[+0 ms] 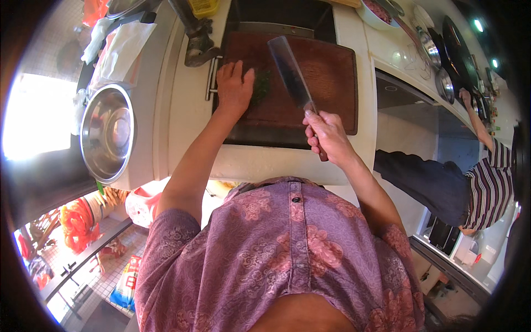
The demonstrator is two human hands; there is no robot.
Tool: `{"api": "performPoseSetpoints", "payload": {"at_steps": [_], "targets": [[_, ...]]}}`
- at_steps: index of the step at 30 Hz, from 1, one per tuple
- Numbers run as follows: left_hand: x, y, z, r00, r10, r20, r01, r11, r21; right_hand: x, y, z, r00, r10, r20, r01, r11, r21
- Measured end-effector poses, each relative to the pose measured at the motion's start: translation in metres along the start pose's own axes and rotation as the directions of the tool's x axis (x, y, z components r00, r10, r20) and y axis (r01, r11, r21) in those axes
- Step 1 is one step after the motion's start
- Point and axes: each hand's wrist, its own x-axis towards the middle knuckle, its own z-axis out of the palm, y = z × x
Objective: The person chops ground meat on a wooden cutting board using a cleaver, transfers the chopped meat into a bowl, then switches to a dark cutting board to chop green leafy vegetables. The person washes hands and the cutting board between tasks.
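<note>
My right hand (330,137) grips the brown handle of a Chinese cleaver (290,72). Its broad blade is raised over a dark red-brown cutting board (327,79) and points away from me, tilted left. At the board's left edge is my left hand (235,89), palm down with its fingers spread. A small heap of chopped greens (261,86) lies on the board just right of the left fingers, partly hidden by that hand. I cannot tell whether the fingers touch the greens.
A steel basin (108,133) stands on the left ledge near plastic bags (124,52). A yellow container (204,7) is at the back. A white bowl of minced meat (377,13) sits back right. At far right another person's hand (465,97) is near a black wok (458,54).
</note>
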Motion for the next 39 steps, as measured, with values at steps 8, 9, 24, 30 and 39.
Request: {"api": "performPoseSetpoints", "payload": {"at_steps": [8,9,24,30,39], "targets": [[-0.020,0.010,0.006,1.000,0.016,0.003,-0.014,0.971,-0.239,0.025,0.008,0.008,0.991,-0.121,0.051,0.132,0.917,-0.376],[-0.018,0.010,0.007,0.999,0.050,0.001,-0.049,0.969,-0.243,0.025,0.009,0.007,0.983,-0.172,0.062,0.182,0.900,-0.395],[-0.016,0.005,0.007,0.997,-0.003,-0.083,-0.025,0.944,-0.328,0.046,-0.027,0.025,0.998,-0.055,0.030,0.061,0.958,-0.281],[-0.017,0.005,0.010,0.997,-0.017,-0.079,-0.013,0.934,-0.356,0.016,-0.009,0.007,0.990,-0.047,0.131,0.097,0.910,-0.404],[-0.013,0.001,0.009,0.996,0.082,-0.037,-0.090,0.943,-0.319,0.070,-0.023,0.050,0.996,-0.003,0.092,0.042,0.904,-0.426]]}}
